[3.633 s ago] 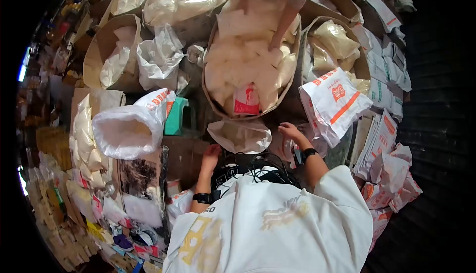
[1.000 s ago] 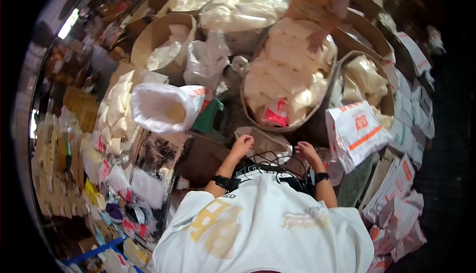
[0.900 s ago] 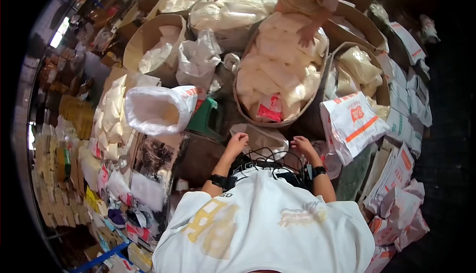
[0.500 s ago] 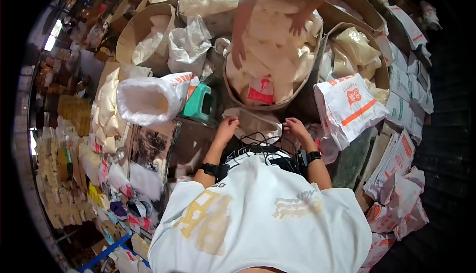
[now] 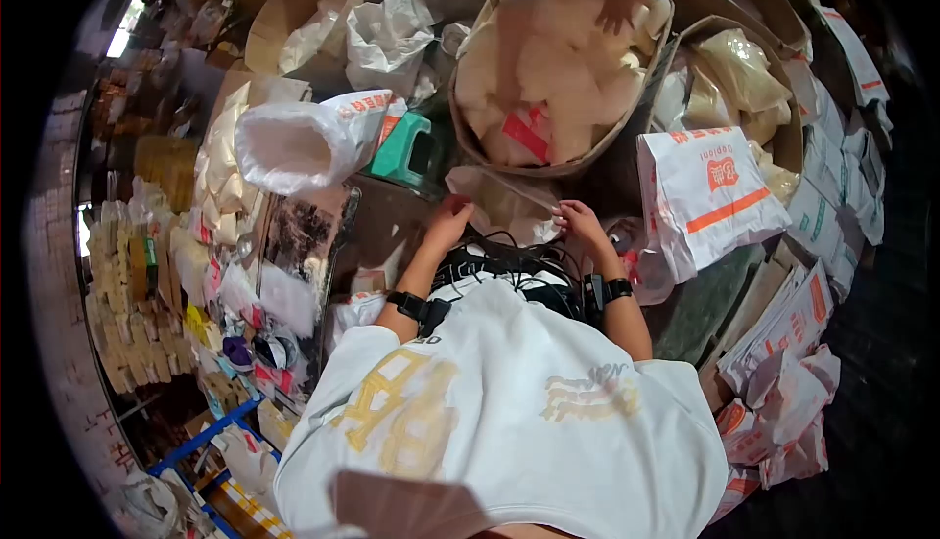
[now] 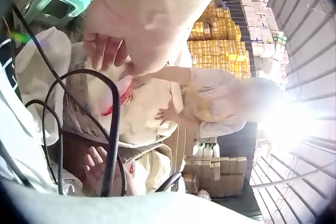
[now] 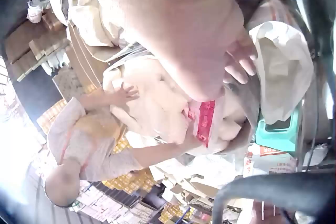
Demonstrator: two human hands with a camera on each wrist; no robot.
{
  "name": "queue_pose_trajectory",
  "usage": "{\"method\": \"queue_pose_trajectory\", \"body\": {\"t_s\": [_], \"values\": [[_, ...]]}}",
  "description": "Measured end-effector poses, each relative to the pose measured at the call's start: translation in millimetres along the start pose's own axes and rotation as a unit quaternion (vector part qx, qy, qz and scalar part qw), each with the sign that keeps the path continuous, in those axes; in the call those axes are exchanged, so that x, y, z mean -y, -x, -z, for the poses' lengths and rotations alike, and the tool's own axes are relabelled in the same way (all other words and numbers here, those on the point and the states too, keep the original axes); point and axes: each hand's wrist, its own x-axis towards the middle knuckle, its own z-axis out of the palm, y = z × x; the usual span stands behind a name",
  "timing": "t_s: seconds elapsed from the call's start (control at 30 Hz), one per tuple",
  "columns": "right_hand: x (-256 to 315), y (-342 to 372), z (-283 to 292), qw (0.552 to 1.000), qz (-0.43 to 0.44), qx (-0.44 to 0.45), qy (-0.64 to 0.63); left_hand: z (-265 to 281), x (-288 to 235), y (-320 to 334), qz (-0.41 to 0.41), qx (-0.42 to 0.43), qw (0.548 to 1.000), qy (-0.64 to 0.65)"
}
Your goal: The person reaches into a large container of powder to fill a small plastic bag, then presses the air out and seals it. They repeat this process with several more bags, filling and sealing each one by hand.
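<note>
The head view's top edge cuts off the head of the person in a pale top (image 6: 218, 90), whose forearm blurs over the red-and-white packet (image 5: 529, 135); its lettering is illegible. Black cables (image 5: 509, 239) partly hide the open white bag (image 5: 504, 208). Whether the left hand (image 5: 450, 219) touches it is unclear.

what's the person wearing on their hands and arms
The left hand and right hand are ungloved. Black straps circle both wrists, each with a small boxy black device. The sleeves are short and white. Black cables bunch near the waist.
</note>
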Motion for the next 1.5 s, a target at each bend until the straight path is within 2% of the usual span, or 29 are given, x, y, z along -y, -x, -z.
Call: {"method": "queue_pose_trajectory", "body": {"t_s": [0.13, 0.17, 0.3, 0.33, 0.4, 0.43, 0.47, 0.57, 0.6, 0.7, 0.73, 0.8, 0.83, 0.87, 0.97, 1.03, 1.17, 1.23, 1.3, 1.33, 1.4, 1.43, 1.47, 1.5], "values": [[-1.5, -5.2, -1.4, 0.996, 0.012, 0.014, -0.082, 2.8, -1.2, -16.0, -0.006, 0.008, 1.000, -0.003], [-2.2, -6.3, -3.2, 0.999, 0.016, -0.015, -0.048, 4.2, -1.9, -21.0, -0.007, 0.011, 1.000, 0.002], [6.9, -6.3, -20.9, 0.994, 0.036, -0.072, -0.071, 24.8, -16.2, -60.8, -0.032, 0.087, 0.996, 0.010], [9.9, -5.6, -28.0, 0.991, 0.044, -0.097, -0.081, 24.0, -5.4, -78.0, -0.063, 0.081, 0.995, 0.012], [15.9, -2.8, -42.3, 0.984, 0.049, -0.144, -0.090, 33.8, 18.1, -119.5, -0.096, 0.111, 0.988, -0.041], [15.1, -6.5, -44.9, 0.981, 0.052, -0.165, -0.090, 42.0, 10.6, -133.9, -0.114, 0.120, 0.984, -0.063], [12.7, -10.0, -49.5, 0.977, 0.052, -0.178, -0.102, 50.8, 5.6, -142.5, -0.129, 0.144, 0.981, -0.023], [8.4, -17.9, -67.3, 0.974, 0.048, -0.213, -0.056, 81.3, -26.9, -158.6, -0.071, 0.176, 0.981, 0.039], [0.1, -24.0, -69.2, 0.974, 0.048, -0.217, -0.050, 92.5, -27.7, -168.6, -0.088, 0.191, 0.978, 0.009], [-27.4, -44.1, -70.5, 0.973, 0.070, -0.221, -0.011, 114.6, -2.5, -200.1, -0.098, 0.237, 0.964, 0.074], [-21.5, -42.4, -83.6, 0.970, 0.095, -0.224, -0.011, 119.7, -2.6, -208.8, -0.075, 0.231, 0.963, 0.120], [-11.8, -36.3, -100.5, 0.965, 0.069, -0.250, 0.042, 128.2, 6.0, -214.1, -0.016, 0.227, 0.951, 0.209], [-6.8, -34.9, -104.6, 0.964, 0.058, -0.254, 0.062, 133.2, 30.9, -236.1, -0.064, 0.255, 0.957, 0.119], [-4.8, -33.1, -106.8, 0.962, 0.058, -0.257, 0.067, 139.5, 6.9, -226.7, -0.012, 0.223, 0.967, 0.121], [24.7, -25.5, -117.4, 0.959, 0.080, -0.254, 0.093, 153.2, -24.1, -219.2, 0.057, 0.186, 0.975, 0.104], [39.6, -25.7, -114.4, 0.959, 0.080, -0.256, 0.092, 150.5, -33.5, -221.5, 0.058, 0.168, 0.976, 0.126], [61.3, -26.2, -101.0, 0.945, 0.188, -0.250, 0.095, 144.0, -34.3, -224.1, 0.011, 0.167, 0.975, 0.144], [82.8, -9.4, -93.5, 0.912, 0.266, -0.265, 0.168, 137.0, -52.0, -212.9, 0.000, 0.174, 0.967, 0.184], [128.3, 29.0, -98.7, 0.871, 0.308, -0.295, 0.245, 127.8, -57.8, -213.4, -0.001, 0.175, 0.964, 0.202], [147.5, 45.9, -97.1, 0.865, 0.330, -0.301, 0.228, 124.8, -63.3, -210.8, -0.012, 0.169, 0.964, 0.205], [210.9, 107.4, -118.5, 0.813, 0.319, -0.374, 0.313, 119.8, -74.3, -203.2, -0.032, 0.157, 0.965, 0.209], [230.9, 127.8, -110.5, 0.751, 0.406, -0.384, 0.351, 119.2, -75.4, -204.6, -0.058, 0.157, 0.965, 0.202], [259.4, 159.5, -120.7, 0.709, 0.462, -0.391, 0.361, 120.0, -74.9, -206.5, -0.083, 0.155, 0.965, 0.196], [282.2, 196.1, -123.4, 0.647, 0.490, -0.404, 0.423, 120.8, -75.2, -207.0, -0.107, 0.151, 0.965, 0.188]]}}
